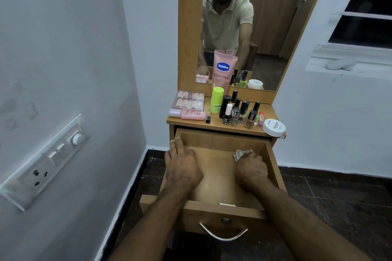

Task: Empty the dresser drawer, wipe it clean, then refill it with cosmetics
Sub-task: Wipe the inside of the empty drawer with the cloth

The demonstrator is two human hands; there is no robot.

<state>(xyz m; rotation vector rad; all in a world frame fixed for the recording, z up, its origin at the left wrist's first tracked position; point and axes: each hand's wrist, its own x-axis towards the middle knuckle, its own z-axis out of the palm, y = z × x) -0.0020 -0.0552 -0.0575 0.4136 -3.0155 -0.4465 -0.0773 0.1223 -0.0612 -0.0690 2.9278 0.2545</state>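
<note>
My left hand point(184, 165) lies with straight, relaxed fingers over the left wall of the pulled-out light-brown wooden dresser drawer point(214, 174), fingertips reaching toward its far left corner, grasping nothing. My right hand point(251, 169) is inside the drawer against its right wall, fingers curled down around a crumpled pale grey-white wiping cloth point(240, 153), which protrudes just beyond my knuckles and touches the drawer floor. Between my two hands the drawer floor shows bare wood. Nearer to me than both hands, the drawer front carries a curved silver metal handle point(223, 231). Beyond my hands, on the wooden dresser top point(273, 110), stand the cosmetics: directly beyond my left hand, a clear plastic box of press-on nails point(189, 99), with a pink bottle lying on its side point(187, 114) just in front of it; further right, a lime-green capped bottle point(217, 99) and, behind it, an upright pink Vaseline Gluta-Hya tube point(224, 70) leaning against the wood-framed mirror point(265, 27). Beyond the gap between my hands is a cluster of small nail-polish bottles with black caps point(239, 112), upright and close together. Beyond my right hand, at the right edge of the dresser top, sits a round white jar with a printed lid point(274, 127). Well to the left of my left hand, a white switch and socket panel point(45, 165) is fixed to the wall.
</note>
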